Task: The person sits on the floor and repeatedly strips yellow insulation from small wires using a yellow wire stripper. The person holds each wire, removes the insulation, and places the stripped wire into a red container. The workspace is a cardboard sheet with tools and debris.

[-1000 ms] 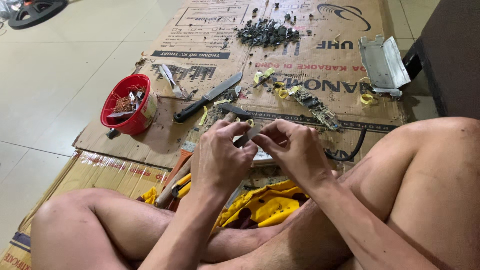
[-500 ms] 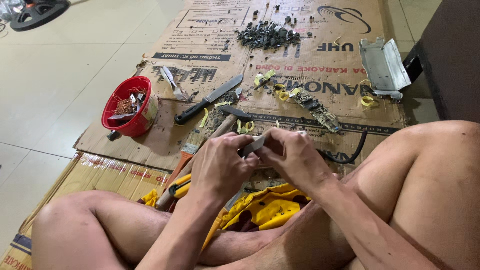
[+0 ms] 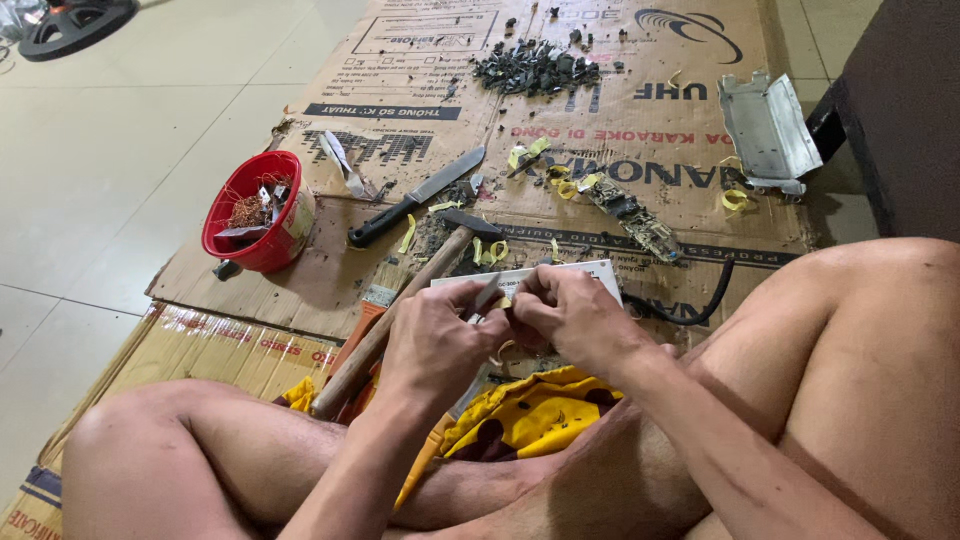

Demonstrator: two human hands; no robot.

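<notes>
**Small part gripped between two hands above cardboard**

A small grey metal piece (image 3: 487, 296) is pinched between the left hand (image 3: 435, 340) and the right hand (image 3: 570, 318), both closed on it, just above a white flat box (image 3: 590, 272). A wooden-handled hammer (image 3: 400, 310) lies beside them; a red bowl (image 3: 255, 213) sits further left.

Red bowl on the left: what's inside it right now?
The red bowl holds a tangle of copper-coloured wire at its left and a few small grey metal scraps on top. Whatever lies beneath them, and the bowl's bottom, is covered.
</notes>
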